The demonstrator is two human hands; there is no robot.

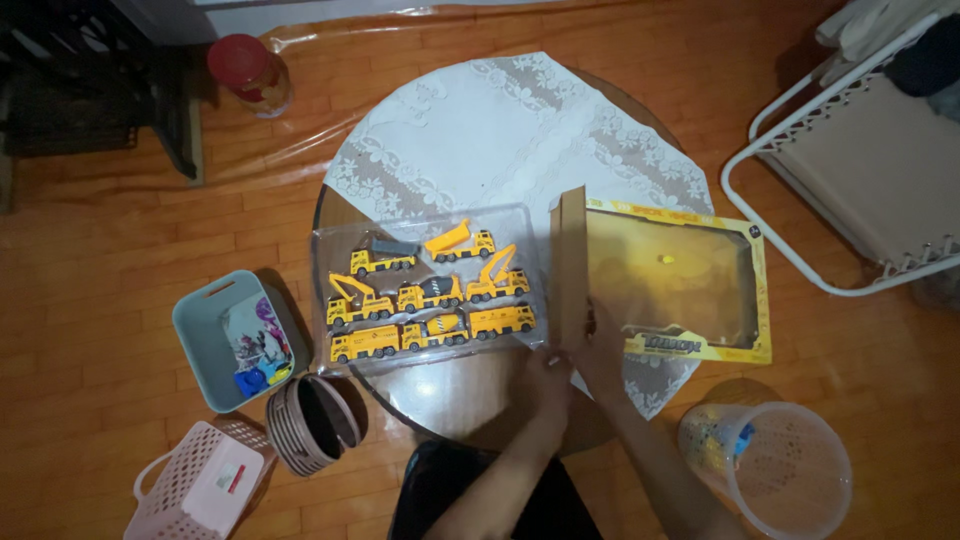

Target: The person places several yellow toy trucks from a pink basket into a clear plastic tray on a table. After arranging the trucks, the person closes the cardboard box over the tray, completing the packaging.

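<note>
A clear plastic tray (335,240) lies on the round table (470,390) and holds several yellow toy construction trucks (430,295) in rows. To its right sits a yellow toy box (690,280) with a clear window and an open cardboard flap (571,260) standing up at its left end. My left hand (549,375) rests at the tray's near right corner. My right hand (598,340) touches the bottom of the flap beside the box. Both hands are close together.
A white lace cloth (500,130) covers the table's far half. On the wooden floor: a teal bin of toys (205,335), a brown round basket (300,430), a pink basket (195,485), a clear perforated bucket (790,470), a red-lidded jar (245,65), a white frame chair (850,150).
</note>
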